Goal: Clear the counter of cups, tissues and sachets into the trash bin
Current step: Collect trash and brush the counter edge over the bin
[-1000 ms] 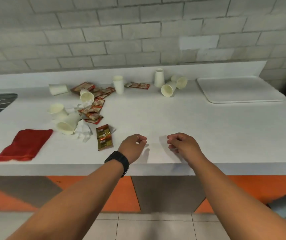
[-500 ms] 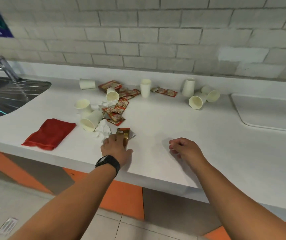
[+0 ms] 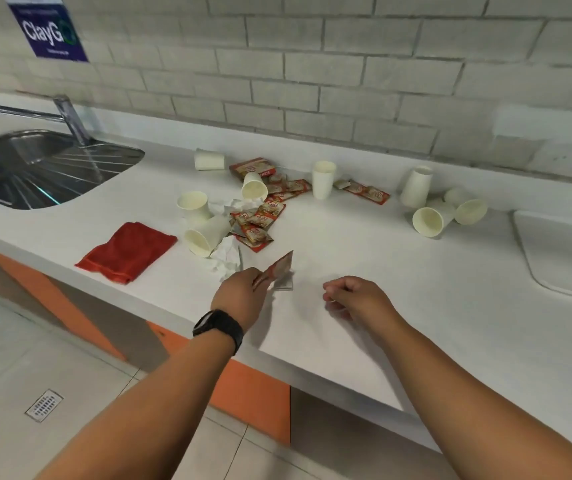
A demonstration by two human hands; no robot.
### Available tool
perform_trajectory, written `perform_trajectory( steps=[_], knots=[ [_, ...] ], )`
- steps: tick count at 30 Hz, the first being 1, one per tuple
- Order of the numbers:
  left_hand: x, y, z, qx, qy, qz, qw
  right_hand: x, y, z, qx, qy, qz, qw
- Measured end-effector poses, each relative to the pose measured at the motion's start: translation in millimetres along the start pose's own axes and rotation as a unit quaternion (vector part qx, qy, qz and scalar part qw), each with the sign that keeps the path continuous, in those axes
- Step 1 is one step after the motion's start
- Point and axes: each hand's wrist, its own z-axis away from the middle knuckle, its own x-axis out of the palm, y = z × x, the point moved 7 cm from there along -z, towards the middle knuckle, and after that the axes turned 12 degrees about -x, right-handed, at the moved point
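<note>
— Changed since a second ago? Left hand [image 3: 243, 292], then empty, now pinching one sachet [image 3: 279, 268], lifted off the counter [image 3: 398, 278] just beside the tissues [image 3: 225, 254].

— Right hand [image 3: 353, 294]? Loosely curled, holding nothing.

— Meaning? First piece picked up only — cups [image 3: 205, 235] and other sachets left, bin nowhere in view.

Cups [image 3: 205, 236], tissues [image 3: 226, 252], red sachets [image 3: 255, 221] litter white counter [image 3: 398, 289].

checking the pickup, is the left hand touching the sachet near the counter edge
Touching. The head view shows the left hand pinching the sachet, whose far end tilts up off the counter.
</note>
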Motion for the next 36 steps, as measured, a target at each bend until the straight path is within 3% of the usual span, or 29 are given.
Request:
perform_trajectory(
  steps=[4,7,10,13,17,22,24,26,28,36],
  knots=[
    [-6.3,24.3,13.6,0.062,-0.003,0.079,0.995,38.6,5.4,-5.4,0.090,-0.024,-0.126,0.988],
    [-8.4,33.5,13.3,0.110,-0.058,0.084,0.989,66.8,9.8,-11.0,0.178,-0.037,-0.258,0.949],
    [-8.5,32.4,6.5,0.153,-0.099,0.052,0.982,76.1,10.0,-23.8,0.155,-0.002,-0.318,0.935],
    [-18.1,14.9,-13.5,0.136,-0.080,0.077,0.984,75.9,11.5,-35.2,0.112,0.041,-0.318,0.940],
    [-34.5,-21.5,-58.1,0.092,0.003,0.011,0.996,69.8,15.4,-49.3,0.103,0.075,-0.199,0.972],
    [-12.0,-42.6,-81.0,0.072,-0.065,-0.123,0.988,76.9,9.1,-69.8,0.071,0.095,-0.060,0.991],
    [-5.5,-48.3,-84.9,0.073,-0.079,-0.156,0.982,81.2,1.4,-76.0,0.059,0.082,0.065,0.993],
    [-4.4,-51.0,-90.7,0.087,-0.084,-0.166,0.979,83.4,-4.6,-83.6,0.049,0.063,0.239,0.968],
    [-6.1,-51.3,-92.8,0.109,-0.087,-0.162,0.977,87.6,-6.6,-87.0,0.054,0.038,0.339,0.938],
    [-3.4,-60.4,-112.7,0.137,-0.106,-0.126,0.977,91.9,-8.5,-88.2,0.119,0.027,0.460,0.879]
  ],
)
